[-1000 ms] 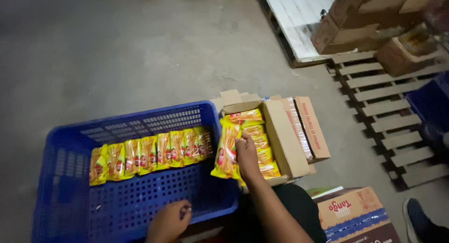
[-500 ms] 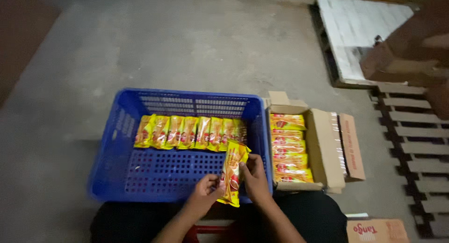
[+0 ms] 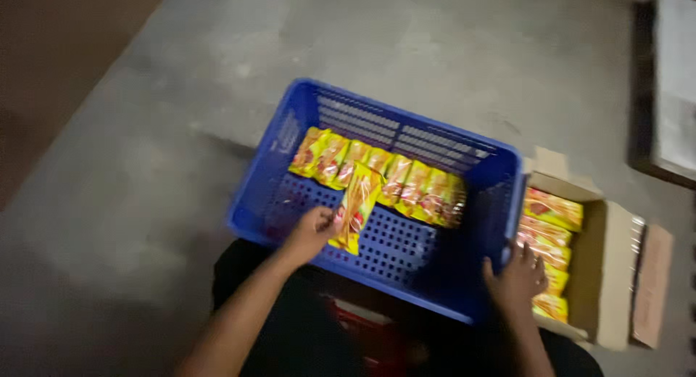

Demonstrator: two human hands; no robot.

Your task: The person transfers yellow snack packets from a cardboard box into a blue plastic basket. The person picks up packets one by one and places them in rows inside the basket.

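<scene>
Motion blur smears the whole view, so the print on the yellow packet (image 3: 354,209) in the left hand (image 3: 313,230) can't be made out. The right hand (image 3: 516,279) covers part of the packets in the cardboard box (image 3: 606,275). The white pallet (image 3: 676,87) runs off the right edge. Both forearms are cut off at the bottom.

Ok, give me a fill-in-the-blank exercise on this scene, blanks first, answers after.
1. The left hand holds a yellow ____ over the crate.
2. The crate is coloured ____.
3. The right hand rests at the edge of the cardboard ____, beside the crate.
4. The row of packets lies inside the ____.

Missing words: packet; blue; box; crate
</scene>
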